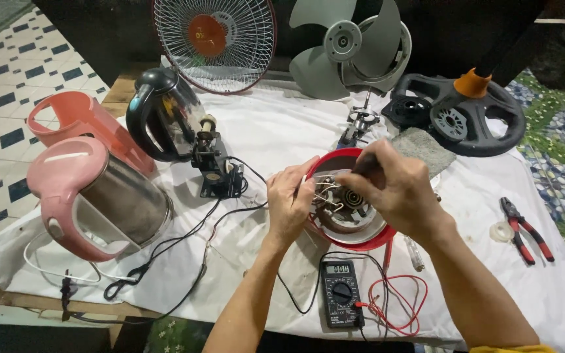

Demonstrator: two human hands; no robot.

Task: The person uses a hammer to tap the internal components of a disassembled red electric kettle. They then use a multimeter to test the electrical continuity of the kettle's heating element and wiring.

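In the head view, a round red-rimmed kettle base (351, 225), turned bottom-up so that its brown heating plate and metal contacts are exposed, is seen lying on the white cloth-covered table (276, 131), just ahead of the person and slightly right of centre. It is flanked by both hands and lies directly between them. No long axis is presented by the round base; its open underside faces up toward the camera.

The left hand (289, 202) is set against the base's left rim, its fingers curled and pinched on thin white wires at the edge. The right hand (393, 189) is laid over the upper right of the base, closed around a slim dark tool whose tip is pointed down and leftward into the contacts; the tool's kind cannot be told. The centre of the base is more closely covered by the right hand, while the rim is met by the left.

Near the body edge, just below the base, a black digital multimeter (341, 293) with red and black leads is placed. To the right, well apart, red-handled pliers (526, 229) are lying. At the left, a pink steel-bodied kettle (93, 196) is lying on its side.
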